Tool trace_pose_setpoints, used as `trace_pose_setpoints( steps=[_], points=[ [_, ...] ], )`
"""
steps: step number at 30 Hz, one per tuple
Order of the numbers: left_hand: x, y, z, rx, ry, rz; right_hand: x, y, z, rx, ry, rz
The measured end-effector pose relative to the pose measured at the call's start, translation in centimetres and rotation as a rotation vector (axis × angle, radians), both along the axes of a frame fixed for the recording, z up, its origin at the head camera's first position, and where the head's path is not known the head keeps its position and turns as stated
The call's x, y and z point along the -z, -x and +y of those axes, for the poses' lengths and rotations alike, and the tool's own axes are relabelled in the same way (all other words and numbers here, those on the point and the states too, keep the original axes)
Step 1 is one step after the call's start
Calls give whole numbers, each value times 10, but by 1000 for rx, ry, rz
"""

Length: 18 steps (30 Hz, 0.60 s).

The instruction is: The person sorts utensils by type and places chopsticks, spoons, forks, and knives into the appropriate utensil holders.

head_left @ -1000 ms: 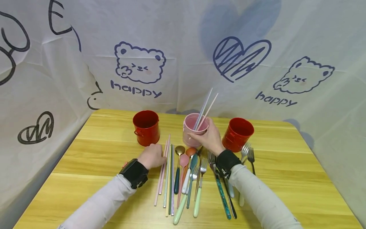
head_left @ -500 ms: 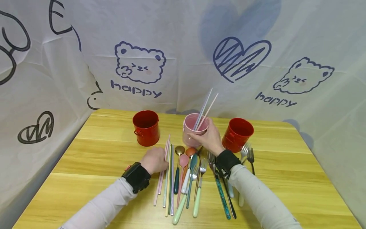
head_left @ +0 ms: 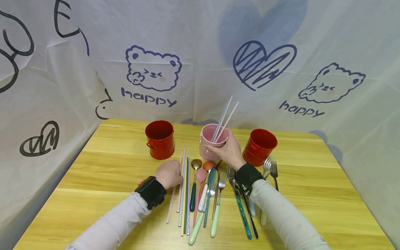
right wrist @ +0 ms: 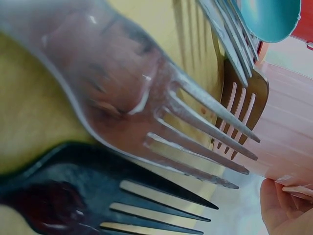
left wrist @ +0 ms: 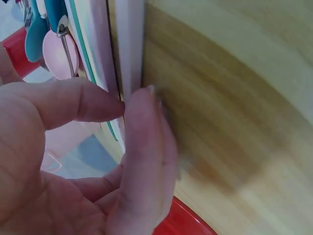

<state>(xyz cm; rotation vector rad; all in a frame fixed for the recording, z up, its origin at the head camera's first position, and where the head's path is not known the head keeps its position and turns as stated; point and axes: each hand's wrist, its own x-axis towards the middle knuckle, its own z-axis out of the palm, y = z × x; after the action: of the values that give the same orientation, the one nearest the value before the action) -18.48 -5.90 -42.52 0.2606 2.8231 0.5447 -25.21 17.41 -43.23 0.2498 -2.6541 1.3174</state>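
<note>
Chopstick (head_left: 171, 205), outermost pink, has just angled further from its pink neighbour (head_left: 179, 203) on the table (head_left: 103, 180); left hand (head_left: 168, 174) pinches it, so I judge it singled out. Right hand (head_left: 230, 149) grips the pink cup (head_left: 205, 152), other chopsticks (head_left: 226, 114) leaning inside.

Two red buckets (head_left: 160, 146) and, between them, a pink bucket (head_left: 205, 153) are standing toward the far edge of a yellowish wood-grain table (head_left: 312, 184). In front, chopsticks (head_left: 188, 208) are lying roughly side by side, spoons (head_left: 201, 174) are overlapping just to their right, and forks (head_left: 242, 213) are lying among the spoons and farther right.
</note>
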Motion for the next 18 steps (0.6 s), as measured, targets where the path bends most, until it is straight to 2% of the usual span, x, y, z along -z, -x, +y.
trace_pose_setpoints(
  steps=[4,6,12,15,18],
  points=[
    [3,2,0,-19,48,77,1,0,0,0,-1,3],
    [3,3,0,-36,73,88,1,0,1,1,3,4],
    [2,7,1,-60,106,47,1,-1,2,-7,17,-10],
    [0,7,-2,-58,108,59,2,-1,2,-11,19,-13],
    [-3,7,-6,-74,69,77,2,0,2,-7,17,-13]
  ],
)
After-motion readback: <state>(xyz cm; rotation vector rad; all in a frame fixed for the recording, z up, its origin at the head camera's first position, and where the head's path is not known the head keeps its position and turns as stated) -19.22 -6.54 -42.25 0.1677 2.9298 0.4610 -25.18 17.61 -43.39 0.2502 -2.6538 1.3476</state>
